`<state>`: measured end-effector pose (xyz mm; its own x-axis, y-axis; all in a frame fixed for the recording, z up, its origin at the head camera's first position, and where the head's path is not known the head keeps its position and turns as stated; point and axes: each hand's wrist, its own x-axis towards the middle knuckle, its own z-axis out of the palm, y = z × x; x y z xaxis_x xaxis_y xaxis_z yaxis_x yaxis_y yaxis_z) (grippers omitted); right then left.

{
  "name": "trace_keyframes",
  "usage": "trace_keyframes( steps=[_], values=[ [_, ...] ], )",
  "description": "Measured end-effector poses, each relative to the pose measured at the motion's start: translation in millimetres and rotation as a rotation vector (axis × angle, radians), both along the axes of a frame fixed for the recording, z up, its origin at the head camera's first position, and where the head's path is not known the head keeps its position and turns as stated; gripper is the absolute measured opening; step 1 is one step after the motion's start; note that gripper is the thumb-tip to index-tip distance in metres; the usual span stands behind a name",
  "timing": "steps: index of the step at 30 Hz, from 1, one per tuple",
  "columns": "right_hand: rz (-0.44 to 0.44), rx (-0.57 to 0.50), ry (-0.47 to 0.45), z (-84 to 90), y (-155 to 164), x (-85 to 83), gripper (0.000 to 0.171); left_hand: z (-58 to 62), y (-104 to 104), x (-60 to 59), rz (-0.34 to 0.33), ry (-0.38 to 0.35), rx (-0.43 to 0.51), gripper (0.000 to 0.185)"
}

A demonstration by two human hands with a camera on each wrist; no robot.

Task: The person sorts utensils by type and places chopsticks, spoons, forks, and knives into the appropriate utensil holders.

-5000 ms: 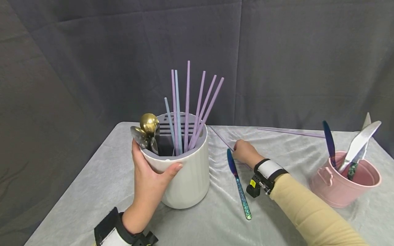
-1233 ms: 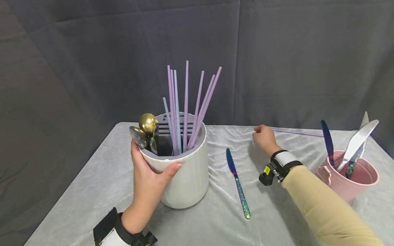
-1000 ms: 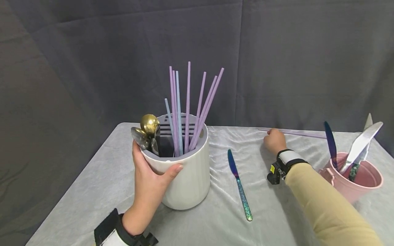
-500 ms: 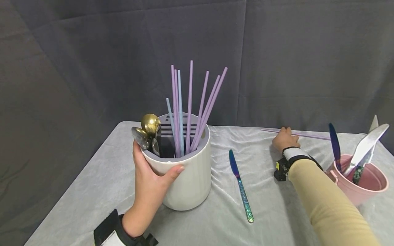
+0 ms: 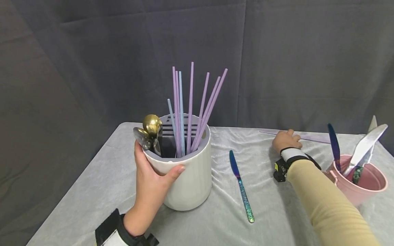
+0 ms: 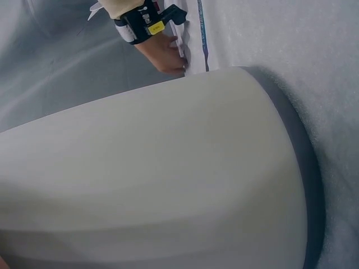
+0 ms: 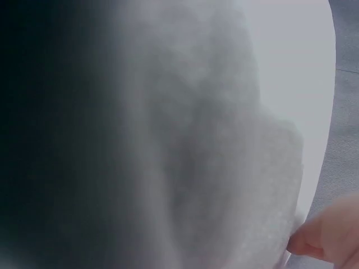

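Observation:
My left hand grips the near left side of a white utensil holder, thumb across its front and fingers mostly hidden behind the side. Upright in the holder stand several purple chopsticks and pale blue ones, with gold and silver spoons at its left. At the back edge of the table, my right hand pinches at purple chopsticks lying flat. In the right wrist view the bent fingertips meet at the table edge, with a sliver of purple below them.
A blue-green table knife lies between the holder and my right forearm. On the right stands a pink bucket with several knives, close beside the sleeve. A grey cloth hangs behind the table.
The purple chopstick formerly beside the knife is gone from the table, and one more stands in the holder. My right hand has moved right along the back edge. My left hand stays put.

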<state>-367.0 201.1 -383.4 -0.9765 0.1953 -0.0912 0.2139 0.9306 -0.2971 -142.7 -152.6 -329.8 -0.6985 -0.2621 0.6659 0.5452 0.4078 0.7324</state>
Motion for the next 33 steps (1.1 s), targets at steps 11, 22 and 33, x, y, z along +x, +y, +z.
trace_keyframes(
  steps=[11,22,33],
  values=[
    [-0.010,-0.024,0.026,1.2,-1,1.9,0.045,0.6,0,0.4,0.018,-0.023,-0.007,0.123],
    [-0.033,0.017,0.035,4.5,-4,10.1,0.042,0.0,-1,0.5,0.001,-0.021,-0.002,0.121],
    [-0.008,0.070,0.064,3.6,-7,15.5,0.036,0.8,0,1.5,0.009,-0.039,-0.009,0.121]
  ],
)
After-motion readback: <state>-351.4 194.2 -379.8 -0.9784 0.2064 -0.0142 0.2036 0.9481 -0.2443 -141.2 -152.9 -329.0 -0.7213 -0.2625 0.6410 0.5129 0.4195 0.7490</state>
